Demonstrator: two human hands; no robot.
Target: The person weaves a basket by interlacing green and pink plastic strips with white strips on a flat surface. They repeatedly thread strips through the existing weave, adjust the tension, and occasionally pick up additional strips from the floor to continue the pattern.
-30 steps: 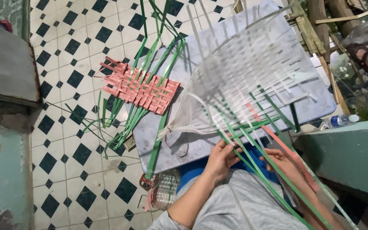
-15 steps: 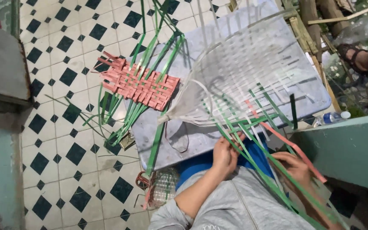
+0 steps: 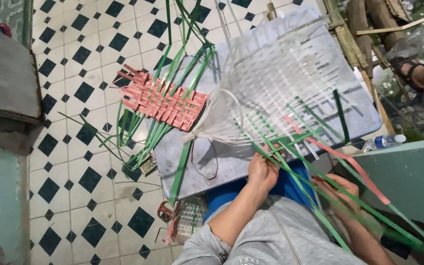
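Note:
A mat of white plastic strips [image 3: 290, 83] lies half-woven on a grey board [image 3: 212, 162], with green strips [image 3: 295, 142] and one pink strip [image 3: 349, 162] worked into its near corner. My left hand [image 3: 263, 171] pinches green strips at the mat's near edge. My right hand [image 3: 342, 190] is closed around long green strips that run off towards the lower right. The loose white ends are gathered into a knot [image 3: 207, 128] at the left of the mat.
A small pink woven piece [image 3: 163, 103] lies on a bundle of green strips [image 3: 148, 142] over the black-and-white tiled floor. A plastic bottle [image 3: 384, 142] lies by a teal wall [image 3: 413, 181]. Another person's sandalled foot [image 3: 410, 73] is at upper right. A concrete ledge [image 3: 6, 83] stands at left.
My left hand has edged slightly forward along the mat's edge. The right hand stays on the green strips, and the view has shifted a little.

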